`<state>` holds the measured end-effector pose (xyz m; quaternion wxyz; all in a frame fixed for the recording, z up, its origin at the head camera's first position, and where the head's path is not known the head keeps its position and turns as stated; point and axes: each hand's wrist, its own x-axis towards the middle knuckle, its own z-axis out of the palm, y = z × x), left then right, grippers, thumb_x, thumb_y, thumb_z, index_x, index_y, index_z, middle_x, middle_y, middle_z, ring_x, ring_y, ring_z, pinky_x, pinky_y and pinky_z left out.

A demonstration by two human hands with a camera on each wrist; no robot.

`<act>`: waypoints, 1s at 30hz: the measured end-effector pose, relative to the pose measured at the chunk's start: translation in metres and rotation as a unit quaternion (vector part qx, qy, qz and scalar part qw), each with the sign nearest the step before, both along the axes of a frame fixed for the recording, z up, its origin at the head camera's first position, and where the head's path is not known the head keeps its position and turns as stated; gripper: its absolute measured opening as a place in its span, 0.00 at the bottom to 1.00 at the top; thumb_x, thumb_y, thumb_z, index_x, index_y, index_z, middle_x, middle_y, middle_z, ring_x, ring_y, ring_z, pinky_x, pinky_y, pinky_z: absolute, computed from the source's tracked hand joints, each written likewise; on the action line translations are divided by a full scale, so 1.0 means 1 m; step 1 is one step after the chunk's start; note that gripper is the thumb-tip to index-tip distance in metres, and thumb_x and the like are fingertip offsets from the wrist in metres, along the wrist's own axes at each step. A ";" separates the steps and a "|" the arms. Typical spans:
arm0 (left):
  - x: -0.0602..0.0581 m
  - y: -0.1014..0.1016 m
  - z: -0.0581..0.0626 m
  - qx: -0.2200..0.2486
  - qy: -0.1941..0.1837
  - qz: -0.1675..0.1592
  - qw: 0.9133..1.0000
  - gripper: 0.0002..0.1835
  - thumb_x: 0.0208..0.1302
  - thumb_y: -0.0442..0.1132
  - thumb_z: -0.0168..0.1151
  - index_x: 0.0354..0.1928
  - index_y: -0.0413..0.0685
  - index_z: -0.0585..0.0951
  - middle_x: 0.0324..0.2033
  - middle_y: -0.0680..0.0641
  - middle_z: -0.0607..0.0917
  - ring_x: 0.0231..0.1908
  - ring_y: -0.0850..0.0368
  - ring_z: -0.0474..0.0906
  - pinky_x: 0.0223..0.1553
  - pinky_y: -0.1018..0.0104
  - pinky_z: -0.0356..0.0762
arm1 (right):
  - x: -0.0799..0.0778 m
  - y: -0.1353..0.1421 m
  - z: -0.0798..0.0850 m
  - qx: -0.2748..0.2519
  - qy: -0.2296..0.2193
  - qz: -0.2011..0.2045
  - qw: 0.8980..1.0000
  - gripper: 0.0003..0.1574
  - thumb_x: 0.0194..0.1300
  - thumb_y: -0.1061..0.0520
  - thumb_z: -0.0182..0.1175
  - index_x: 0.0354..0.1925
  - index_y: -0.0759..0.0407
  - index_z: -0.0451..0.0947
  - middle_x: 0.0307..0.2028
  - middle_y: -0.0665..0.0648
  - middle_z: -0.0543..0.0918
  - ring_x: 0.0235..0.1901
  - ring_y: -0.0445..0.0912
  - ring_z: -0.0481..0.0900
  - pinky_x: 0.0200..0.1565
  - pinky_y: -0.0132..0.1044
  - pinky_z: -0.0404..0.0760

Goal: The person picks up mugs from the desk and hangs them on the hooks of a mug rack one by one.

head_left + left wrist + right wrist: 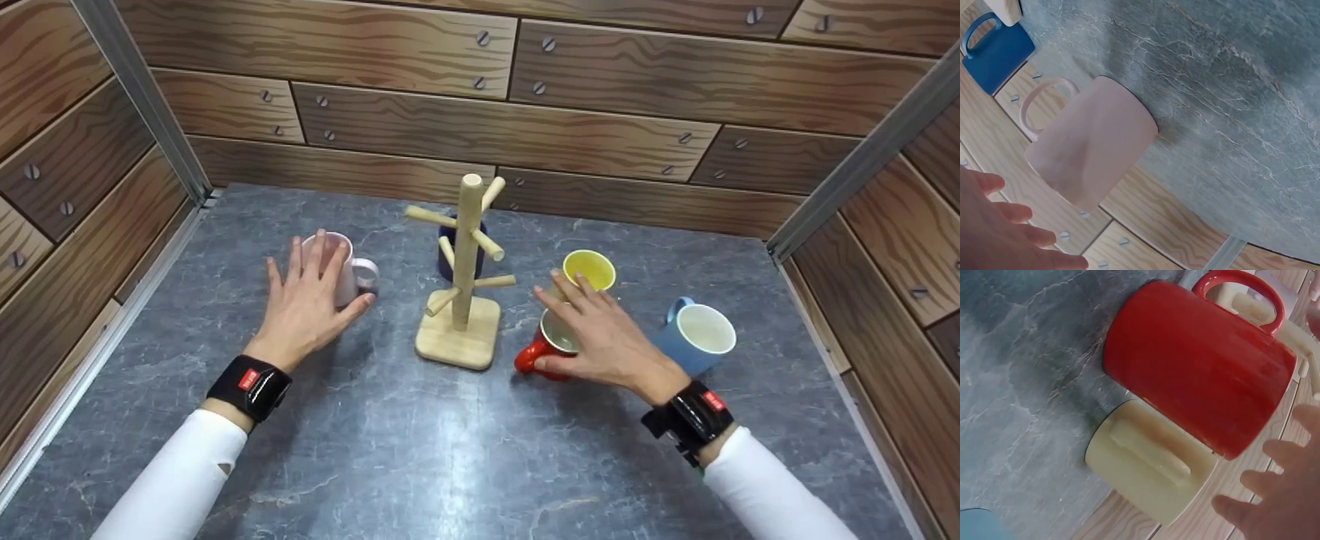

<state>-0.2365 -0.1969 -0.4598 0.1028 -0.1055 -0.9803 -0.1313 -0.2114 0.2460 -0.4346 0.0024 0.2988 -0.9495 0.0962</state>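
Observation:
A pale pink mug (346, 279) stands upright at the left, its handle pointing right. My left hand (300, 311) is spread over its top with fingers straight; in the left wrist view those fingers are apart from the mug's wall. On the right, a red mug (1196, 360) stands upright with its handle towards the wooden mug tree (469, 255). Over the red mug's rim hovers my right hand (604, 337), fingers extended and gripping nothing; it partly hides the mug in the head view. A yellow mug (589, 268) stands just behind the red one.
The mug tree's square base sits mid-table, its pegs sticking out on several sides. Behind it a dark blue mug (999, 56) is partly hidden. A light blue mug (679, 346) stands near my right wrist. Wood-patterned walls (390, 112) border the grey marbled table (390, 450).

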 end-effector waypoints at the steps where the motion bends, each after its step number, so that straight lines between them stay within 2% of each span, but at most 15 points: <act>1: 0.000 0.000 0.000 0.000 0.000 0.000 1.000 0.50 0.69 0.74 0.51 0.82 0.51 0.56 0.81 0.35 0.47 0.78 0.26 0.39 0.70 0.20 0.35 | -0.001 -0.002 0.000 0.008 -0.005 0.007 1.000 0.63 0.61 0.20 0.61 0.83 0.43 0.52 0.83 0.57 0.45 0.80 0.63 0.43 0.72 0.70 0.53; 5: 0.000 -0.001 0.000 0.002 -0.001 -0.001 1.000 0.50 0.69 0.73 0.51 0.82 0.51 0.55 0.81 0.35 0.47 0.78 0.26 0.38 0.70 0.21 0.34 | -0.005 -0.007 0.003 0.038 -0.030 0.029 0.998 0.65 0.59 0.25 0.68 0.83 0.42 0.51 0.83 0.57 0.44 0.80 0.62 0.40 0.74 0.68 0.52; 10: 0.001 -0.001 0.000 0.013 -0.002 -0.002 1.000 0.51 0.69 0.73 0.52 0.83 0.51 0.54 0.81 0.35 0.46 0.78 0.27 0.37 0.71 0.23 0.31 | -0.009 -0.010 0.005 0.059 -0.045 0.046 0.996 0.65 0.57 0.32 0.75 0.82 0.43 0.54 0.82 0.58 0.46 0.80 0.63 0.43 0.73 0.69 0.54; 14: 0.001 -0.003 -0.001 0.021 -0.005 -0.001 1.000 0.51 0.69 0.73 0.52 0.83 0.51 0.53 0.81 0.36 0.45 0.78 0.27 0.36 0.71 0.24 0.30 | -0.010 -0.011 0.007 0.069 -0.043 0.056 0.995 0.60 0.57 0.37 0.77 0.80 0.44 0.60 0.81 0.60 0.54 0.78 0.64 0.52 0.68 0.68 0.65; 18: 0.003 -0.004 -0.002 0.029 -0.012 0.002 1.000 0.51 0.69 0.73 0.52 0.83 0.51 0.52 0.82 0.37 0.43 0.78 0.28 0.35 0.72 0.25 0.30 | -0.011 -0.013 0.007 0.072 -0.041 0.058 0.995 0.50 0.58 0.43 0.77 0.75 0.46 0.70 0.77 0.60 0.63 0.73 0.61 0.64 0.59 0.64 0.78; 24: 0.005 -0.005 -0.004 0.034 -0.009 0.004 0.999 0.50 0.69 0.71 0.54 0.83 0.52 0.53 0.81 0.35 0.46 0.78 0.27 0.37 0.71 0.24 0.36 | -0.013 -0.016 0.010 0.065 -0.054 0.054 0.995 0.39 0.56 0.48 0.79 0.64 0.49 0.79 0.63 0.57 0.76 0.59 0.55 0.76 0.50 0.54 0.84; 27: 0.006 -0.004 -0.003 0.032 -0.006 0.004 0.999 0.50 0.70 0.70 0.55 0.83 0.52 0.53 0.81 0.34 0.46 0.78 0.26 0.38 0.71 0.23 0.37 | -0.015 -0.017 0.011 0.062 -0.049 0.061 0.995 0.36 0.55 0.48 0.80 0.61 0.50 0.80 0.54 0.54 0.78 0.51 0.52 0.76 0.46 0.47 0.82; 30: 0.008 -0.004 -0.002 0.029 -0.009 0.001 1.000 0.50 0.70 0.70 0.55 0.83 0.51 0.53 0.81 0.34 0.45 0.78 0.26 0.37 0.71 0.24 0.36 | -0.015 -0.015 0.012 0.058 -0.049 0.061 0.995 0.35 0.54 0.47 0.79 0.59 0.51 0.81 0.50 0.53 0.77 0.47 0.50 0.75 0.42 0.44 0.80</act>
